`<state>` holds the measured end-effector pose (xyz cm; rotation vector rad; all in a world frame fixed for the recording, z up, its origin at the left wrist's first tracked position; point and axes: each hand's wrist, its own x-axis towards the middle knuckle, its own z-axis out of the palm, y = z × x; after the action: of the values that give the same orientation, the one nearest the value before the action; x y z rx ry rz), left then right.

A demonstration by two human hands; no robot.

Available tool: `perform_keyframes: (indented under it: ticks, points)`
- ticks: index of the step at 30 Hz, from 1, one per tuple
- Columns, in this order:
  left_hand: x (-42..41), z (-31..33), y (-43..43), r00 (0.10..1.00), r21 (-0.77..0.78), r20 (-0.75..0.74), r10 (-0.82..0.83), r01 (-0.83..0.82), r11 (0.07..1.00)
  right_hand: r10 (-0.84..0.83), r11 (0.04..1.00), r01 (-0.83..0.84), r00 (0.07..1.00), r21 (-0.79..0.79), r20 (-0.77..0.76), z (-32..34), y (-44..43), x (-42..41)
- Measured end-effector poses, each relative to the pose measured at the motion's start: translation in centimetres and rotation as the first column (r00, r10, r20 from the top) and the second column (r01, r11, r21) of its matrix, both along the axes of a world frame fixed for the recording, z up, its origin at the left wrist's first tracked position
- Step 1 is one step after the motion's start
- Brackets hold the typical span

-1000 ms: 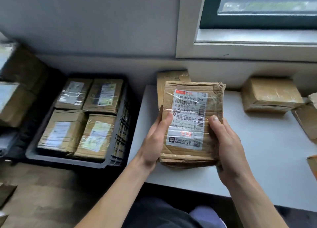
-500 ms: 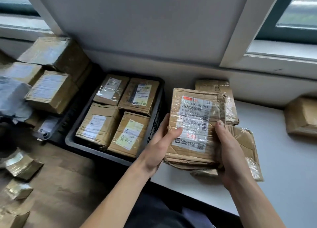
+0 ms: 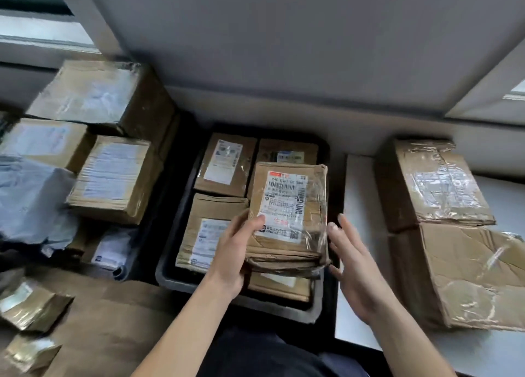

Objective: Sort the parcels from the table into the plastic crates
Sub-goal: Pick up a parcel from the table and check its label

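My left hand [image 3: 235, 251] grips a flat brown cardboard parcel [image 3: 287, 217] with a white shipping label, thumb on the label, holding it above the dark plastic crate [image 3: 181, 280]. My right hand [image 3: 352, 266] is beside the parcel's right edge with straight spread fingers, a small gap apart from it. Inside the crate lie several labelled cardboard parcels [image 3: 227, 163], partly hidden by the held one. On the white table [image 3: 360, 206] to the right rest two crumpled taped parcels [image 3: 437, 183], one in front of the other.
A second crate at the left is piled with boxes [image 3: 113, 175] and a grey poly bag [image 3: 31, 200]. Small taped packets [image 3: 31, 308] lie on the brown floor at lower left. A wall and window sill run behind.
The parcel moved left off the table to above the crate. My right hand let go of it and now sits open beside it. The view swung left.
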<state>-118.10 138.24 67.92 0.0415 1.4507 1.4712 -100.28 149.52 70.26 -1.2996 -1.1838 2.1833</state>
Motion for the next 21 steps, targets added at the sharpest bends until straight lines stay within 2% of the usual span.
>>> perform_keyframes:
  ticks: [6, 11, 15, 21]
  points:
    - [-7.2, -1.2, -4.0, 0.999, 0.002, 0.041, 0.008, -0.008, 1.000, 0.111, 0.991, -0.110, 0.994, -0.072, 0.016, -1.7, -4.9, -7.0]
    - [-9.5, -1.3, -5.7, 0.998, 0.010, 0.040, -0.040, 0.040, 0.999, 0.051, 0.995, -0.040, 0.992, -0.095, 0.112, -2.2, -6.3, -9.5]
    - [-10.6, -1.9, -7.0, 0.999, 0.004, -0.025, -0.036, 0.036, 0.999, -0.076, 0.984, 0.097, 0.987, -0.148, 0.143, -2.9, -6.8, -10.8]
    - [-12.6, -2.0, -6.0, 0.992, 0.004, -0.118, -0.034, 0.034, 0.999, -0.078, 0.996, 0.083, 0.983, -0.026, 0.167, -3.2, -4.7, -16.5]
